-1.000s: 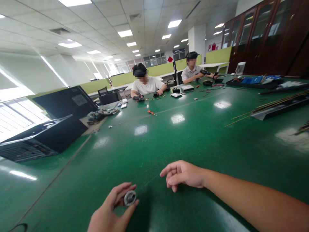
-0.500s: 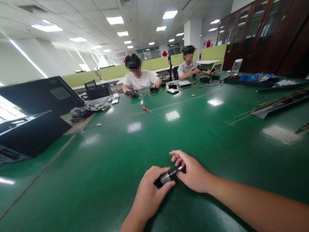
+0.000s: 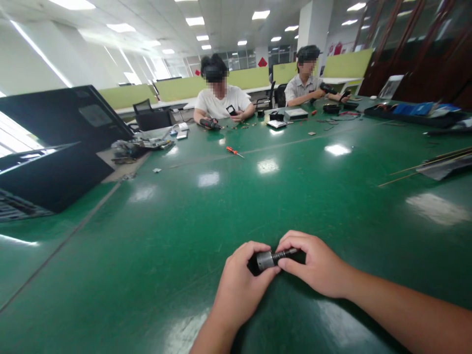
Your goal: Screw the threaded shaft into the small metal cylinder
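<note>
A small silver metal cylinder with a spring-wound shaft (image 3: 265, 260) lies between my two hands, just above the green table. My left hand (image 3: 243, 280) grips the cylinder's thick body, thumb below and fingers above. Its dark left end is partly hidden in that palm. At the other end, my right hand (image 3: 317, 263) has its thumb and index fingertips closed around the spring, close to the left fingertips. The thin shaft tip points toward the right palm.
An orange screwdriver (image 3: 234, 151) lies mid-table (image 3: 184, 216). Opened dark equipment casings (image 3: 55, 172) stand left. Two people sit across, one in a white shirt (image 3: 236, 98), both handling tools. A black tray (image 3: 416, 114) with blue items and thin rods (image 3: 409, 174) are at right.
My right hand's fingers, raised and spread before, have come down around the spring and shaft. The view has shifted, and both hands with the part appear farther right.
</note>
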`<move>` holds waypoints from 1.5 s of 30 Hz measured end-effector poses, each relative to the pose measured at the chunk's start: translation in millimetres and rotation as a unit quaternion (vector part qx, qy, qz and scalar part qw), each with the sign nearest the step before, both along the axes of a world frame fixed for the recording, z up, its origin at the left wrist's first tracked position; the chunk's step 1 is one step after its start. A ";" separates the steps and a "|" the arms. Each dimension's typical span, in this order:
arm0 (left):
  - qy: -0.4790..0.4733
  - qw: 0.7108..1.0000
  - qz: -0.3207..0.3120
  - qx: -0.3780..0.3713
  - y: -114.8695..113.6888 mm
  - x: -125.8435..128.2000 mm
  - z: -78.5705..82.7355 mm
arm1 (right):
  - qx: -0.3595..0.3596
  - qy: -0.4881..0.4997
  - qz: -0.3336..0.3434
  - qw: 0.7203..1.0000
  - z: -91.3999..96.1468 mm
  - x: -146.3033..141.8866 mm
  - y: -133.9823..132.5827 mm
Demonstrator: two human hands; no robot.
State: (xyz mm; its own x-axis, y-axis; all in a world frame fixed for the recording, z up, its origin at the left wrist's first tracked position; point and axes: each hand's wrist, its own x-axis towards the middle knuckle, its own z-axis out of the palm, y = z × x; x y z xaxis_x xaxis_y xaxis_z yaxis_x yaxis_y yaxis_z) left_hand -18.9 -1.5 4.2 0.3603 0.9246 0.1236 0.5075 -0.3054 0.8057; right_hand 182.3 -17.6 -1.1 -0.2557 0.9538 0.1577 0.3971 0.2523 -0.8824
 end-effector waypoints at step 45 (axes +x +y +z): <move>0.050 0.999 -0.002 -0.010 -2.1 0.5 4.2 | -0.005 0.011 -0.020 1.000 2.0 -0.8 -0.4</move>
